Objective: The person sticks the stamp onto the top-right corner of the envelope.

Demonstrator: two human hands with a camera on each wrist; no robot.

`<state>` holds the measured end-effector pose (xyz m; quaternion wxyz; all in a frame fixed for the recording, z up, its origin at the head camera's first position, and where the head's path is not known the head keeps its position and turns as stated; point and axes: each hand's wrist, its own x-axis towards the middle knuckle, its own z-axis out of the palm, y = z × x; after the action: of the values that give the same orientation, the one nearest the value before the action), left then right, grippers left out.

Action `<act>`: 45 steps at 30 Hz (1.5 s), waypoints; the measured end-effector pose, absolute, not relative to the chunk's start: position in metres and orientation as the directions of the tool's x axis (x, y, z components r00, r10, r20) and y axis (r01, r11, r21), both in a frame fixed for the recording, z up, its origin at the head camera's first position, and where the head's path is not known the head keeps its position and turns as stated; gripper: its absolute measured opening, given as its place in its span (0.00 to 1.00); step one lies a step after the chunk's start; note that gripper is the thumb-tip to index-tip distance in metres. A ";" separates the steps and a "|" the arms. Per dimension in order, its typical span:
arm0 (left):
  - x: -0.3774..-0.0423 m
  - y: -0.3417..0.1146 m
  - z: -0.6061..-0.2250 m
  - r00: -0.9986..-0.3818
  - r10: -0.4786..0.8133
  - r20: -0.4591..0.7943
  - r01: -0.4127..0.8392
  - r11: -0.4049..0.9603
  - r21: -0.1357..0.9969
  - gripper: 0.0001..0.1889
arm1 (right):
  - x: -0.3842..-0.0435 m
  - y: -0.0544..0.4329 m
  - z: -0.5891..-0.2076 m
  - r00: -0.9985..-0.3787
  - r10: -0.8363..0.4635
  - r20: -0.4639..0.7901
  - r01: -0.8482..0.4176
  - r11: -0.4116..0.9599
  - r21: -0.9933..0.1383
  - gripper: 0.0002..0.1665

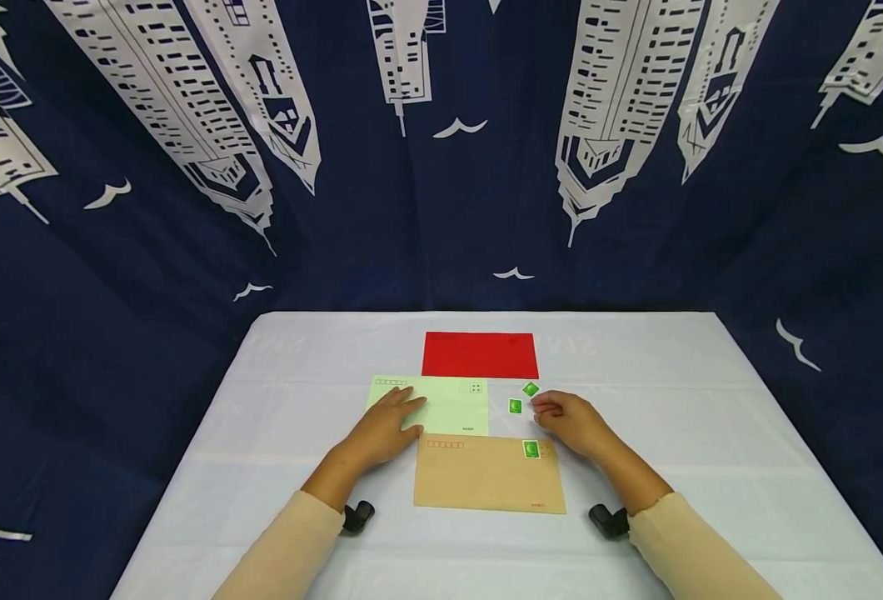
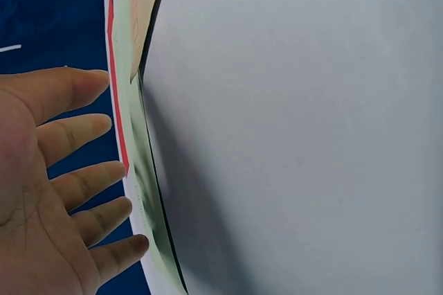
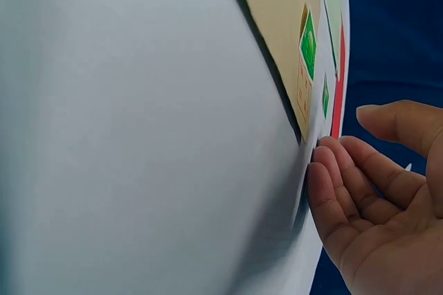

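My left hand [image 1: 391, 423] lies over the left part of a pale green envelope [image 1: 452, 407], its fingers spread. In the left wrist view, the fingers of the left hand [image 2: 59, 191] are nearly straight with nothing between them. Just right of two loose green stamps, one tilted [image 1: 531, 389] and one upright [image 1: 515, 406], is my right hand [image 1: 572, 421]. The right wrist view has the right hand [image 3: 381, 198] with thumb apart from loosely bent fingertips, and no thing is visible between them. A brown envelope [image 1: 479, 479] nearest me bears a green stamp [image 1: 531, 450] at its upper right.
A red envelope [image 1: 479, 356] lies at the back, beyond the green one. All rest on a white-covered table [image 1: 321, 367]. Behind hangs a dark blue cloth [image 1: 411, 225] with white building prints. Black devices [image 1: 357, 517] are at both wrists.
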<state>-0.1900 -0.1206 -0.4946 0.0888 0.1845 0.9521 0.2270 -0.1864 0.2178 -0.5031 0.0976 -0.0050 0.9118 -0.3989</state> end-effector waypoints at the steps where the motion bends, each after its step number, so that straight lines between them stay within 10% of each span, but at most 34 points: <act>1: -0.190 -0.121 -0.495 -0.917 0.390 -0.090 0.308 0.831 0.464 0.27 | -0.188 0.218 -0.503 -0.980 -0.089 -0.176 0.068 0.685 -0.726 0.17; 45: -0.199 -0.120 -0.501 -0.920 0.375 -0.113 0.304 0.866 0.397 0.29 | -0.209 0.201 -0.502 -0.981 -0.082 -0.177 0.058 0.741 -0.668 0.10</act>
<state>-0.1993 -0.1196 -0.5014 0.0935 0.1767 0.9613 0.1894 -0.2087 0.2007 -0.5023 0.0980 -0.0064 0.9280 -0.3595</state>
